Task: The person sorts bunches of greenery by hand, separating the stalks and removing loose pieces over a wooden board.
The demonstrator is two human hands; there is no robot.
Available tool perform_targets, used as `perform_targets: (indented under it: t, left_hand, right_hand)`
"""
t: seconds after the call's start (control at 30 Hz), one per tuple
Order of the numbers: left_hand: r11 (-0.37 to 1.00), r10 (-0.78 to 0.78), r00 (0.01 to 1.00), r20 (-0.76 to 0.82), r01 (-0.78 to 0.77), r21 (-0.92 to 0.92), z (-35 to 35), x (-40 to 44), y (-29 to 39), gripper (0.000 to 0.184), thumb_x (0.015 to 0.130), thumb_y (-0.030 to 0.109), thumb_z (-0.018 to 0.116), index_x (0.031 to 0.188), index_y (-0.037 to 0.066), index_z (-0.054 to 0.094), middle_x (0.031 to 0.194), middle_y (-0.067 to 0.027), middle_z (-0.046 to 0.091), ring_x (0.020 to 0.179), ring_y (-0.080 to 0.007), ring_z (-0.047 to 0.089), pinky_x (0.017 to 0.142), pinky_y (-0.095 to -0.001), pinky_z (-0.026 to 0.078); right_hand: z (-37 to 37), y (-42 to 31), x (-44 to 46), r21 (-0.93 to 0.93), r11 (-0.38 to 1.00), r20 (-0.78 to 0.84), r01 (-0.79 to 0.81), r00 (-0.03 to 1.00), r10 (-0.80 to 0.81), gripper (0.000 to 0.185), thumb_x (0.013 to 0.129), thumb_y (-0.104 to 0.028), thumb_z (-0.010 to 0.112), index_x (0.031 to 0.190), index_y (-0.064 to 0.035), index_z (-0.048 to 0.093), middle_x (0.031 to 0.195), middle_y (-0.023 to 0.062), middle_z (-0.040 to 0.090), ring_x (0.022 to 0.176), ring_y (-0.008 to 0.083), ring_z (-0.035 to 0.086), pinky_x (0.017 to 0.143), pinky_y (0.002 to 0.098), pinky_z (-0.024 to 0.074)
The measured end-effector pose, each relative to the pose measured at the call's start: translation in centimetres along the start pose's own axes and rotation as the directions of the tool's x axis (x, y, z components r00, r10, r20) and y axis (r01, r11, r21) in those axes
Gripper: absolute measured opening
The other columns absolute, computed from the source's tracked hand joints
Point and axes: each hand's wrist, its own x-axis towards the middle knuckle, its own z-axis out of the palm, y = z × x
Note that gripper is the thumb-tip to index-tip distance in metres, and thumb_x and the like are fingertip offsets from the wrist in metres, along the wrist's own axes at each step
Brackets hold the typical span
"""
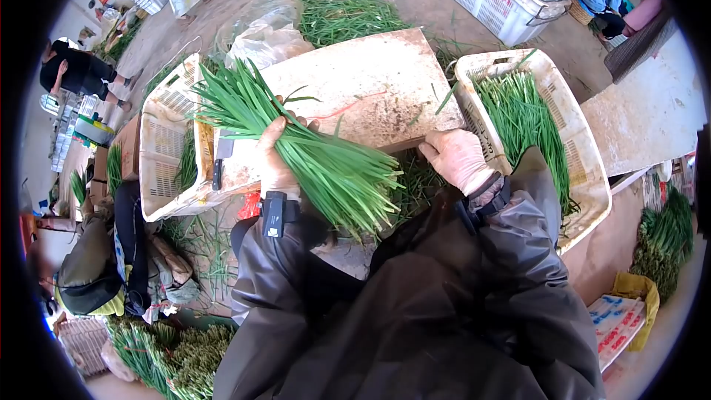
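Observation:
My left hand [275, 161] is wrapped round a thick bunch of green chives [326, 159], lifted over the near left part of a dirty white board [370, 74]. The leaves fan out to the upper left and the cut ends point to the lower right. At the board's near right corner is my right hand [455, 159], its fingers curled in and its thumb pointing left; whatever they hold, if anything, is hidden. Both hands look gloved. A knife [218, 167] with a black handle lies at the board's left edge. A thin red strand [348, 107] lies on the board.
A white crate of chives [585, 170] stands on the right, another crate [159, 170] on the left. Behind the board are a plastic bag [266, 41] and loose chives [344, 18]. Stacked crates [496, 4] stand farther back. Several people are around.

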Motion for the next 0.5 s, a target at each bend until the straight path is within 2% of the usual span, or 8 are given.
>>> perform_targets:
  t: [0.07,0.1,0.17,0.2,0.3,0.33,0.43,0.5]
  left_hand:
    - [1.000,-0.002,1.000,0.009,0.002,-0.020,-0.5,0.3,-0.1,0.052,0.090,0.016,0.073,0.138,0.008,0.057,0.096,-0.0039,0.066,0.090,-0.0214,0.065,0.094,-0.0478,0.055]
    - [1.000,0.000,1.000,0.011,0.000,-0.021,-0.5,0.3,0.0,0.052,0.090,0.016,0.073,0.139,0.008,0.057,0.096,-0.0040,0.066,0.090,-0.0214,0.065,0.095,-0.0481,0.054]
    - [1.000,0.002,1.000,0.018,-0.002,-0.023,-0.6,0.4,0.0,0.052,0.090,0.016,0.073,0.139,0.008,0.057,0.097,-0.0043,0.066,0.090,-0.0216,0.065,0.095,-0.0486,0.054]
    - [1.000,0.003,1.000,0.028,-0.002,-0.026,-0.6,0.4,0.0,0.052,0.090,0.016,0.073,0.139,0.008,0.057,0.097,-0.0044,0.066,0.090,-0.0217,0.065,0.095,-0.0487,0.054]
    - [0.999,0.001,0.999,0.047,0.000,-0.039,-0.6,0.3,0.1,0.053,0.090,0.016,0.073,0.139,0.007,0.056,0.097,-0.0047,0.066,0.090,-0.0219,0.065,0.095,-0.0489,0.054]
    - [0.999,0.000,0.999,0.047,0.002,-0.048,-0.5,0.3,0.1,0.053,0.090,0.016,0.073,0.139,0.007,0.056,0.097,-0.0046,0.066,0.090,-0.0218,0.065,0.095,-0.0489,0.054]
    - [0.998,0.000,0.999,0.049,0.003,-0.063,-0.2,0.2,0.0,0.053,0.090,0.016,0.073,0.139,0.007,0.056,0.096,-0.0045,0.065,0.090,-0.0217,0.064,0.095,-0.0484,0.054]
    - [0.998,0.000,0.999,0.044,0.003,-0.058,-0.1,0.1,0.0,0.053,0.090,0.016,0.073,0.138,0.007,0.056,0.096,-0.0045,0.064,0.090,-0.0215,0.064,0.094,-0.0479,0.054]
  right_hand:
    - [-0.6,-0.9,0.0,0.247,0.958,-0.122,0.144,0.986,-0.117,0.013,0.092,-0.021,0.073,0.093,-0.0084,0.072,0.082,0.0163,0.073,0.076,0.0384,0.071,0.069,0.0488,0.0567]
    - [-0.7,-1.4,0.0,0.353,0.898,-0.184,0.264,0.960,-0.210,0.012,0.087,-0.013,0.076,0.096,-0.0076,0.071,0.088,0.0132,0.073,0.080,0.0357,0.071,0.071,0.0445,0.0571]
    - [-1.3,-2.5,-0.2,0.352,0.850,-0.211,0.393,0.918,-0.337,0.018,0.083,-0.017,0.077,0.098,-0.0141,0.069,0.095,0.0073,0.071,0.086,0.0320,0.071,0.075,0.0431,0.0576]
    - [-1.3,-2.7,-0.4,0.361,0.845,-0.155,0.395,0.919,-0.363,0.023,0.079,-0.018,0.079,0.098,-0.0143,0.067,0.096,0.0045,0.067,0.089,0.0294,0.068,0.078,0.0413,0.0560]
    - [-0.9,-3.2,-0.5,0.269,0.850,-0.173,0.454,0.891,-0.421,0.029,0.073,-0.015,0.084,0.098,-0.0128,0.069,0.093,0.0038,0.065,0.089,0.0290,0.066,0.080,0.0410,0.0542]
    - [-0.5,-3.3,-0.6,0.218,0.860,-0.186,0.462,0.884,-0.428,0.034,0.070,-0.020,0.086,0.098,-0.0142,0.068,0.095,0.0027,0.063,0.092,0.0278,0.064,0.082,0.0406,0.0524]
    - [-0.3,-4.0,-0.5,0.072,0.844,-0.252,0.531,0.828,-0.500,0.033,0.076,-0.030,0.082,0.100,-0.0155,0.064,0.097,0.0030,0.061,0.095,0.0269,0.063,0.081,0.0418,0.0511]
    - [-0.2,-4.4,-0.6,0.045,0.838,-0.224,0.544,0.823,-0.522,0.035,0.074,-0.031,0.082,0.099,-0.0152,0.063,0.096,0.0027,0.060,0.096,0.0265,0.062,0.082,0.0411,0.0502]
